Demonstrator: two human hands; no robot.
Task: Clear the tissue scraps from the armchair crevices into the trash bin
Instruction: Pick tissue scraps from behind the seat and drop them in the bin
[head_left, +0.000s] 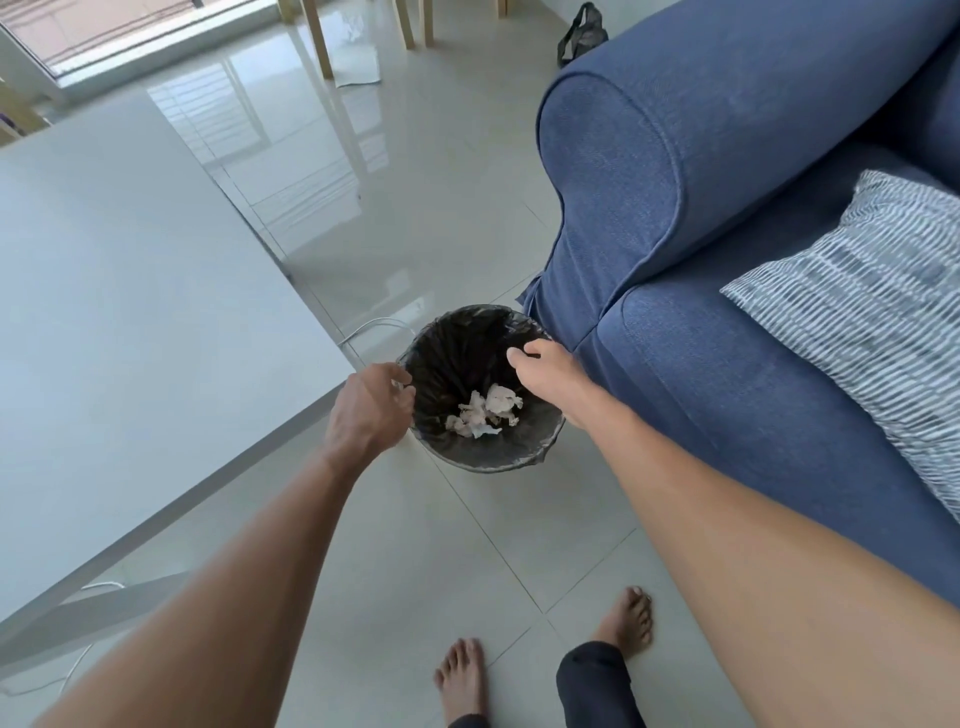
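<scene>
Glossy pale floor tiles (395, 218) mirror daylight from a window (104, 26) at the upper left of the frame. A white table (119, 291) fills the left side (wooden furniture legs (324, 36) stand along the top edge).

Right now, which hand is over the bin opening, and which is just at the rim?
The right hand reaches over the trash bin opening, above the tissue scraps. The left hand sits at the near-left rim, outside the opening.
</scene>
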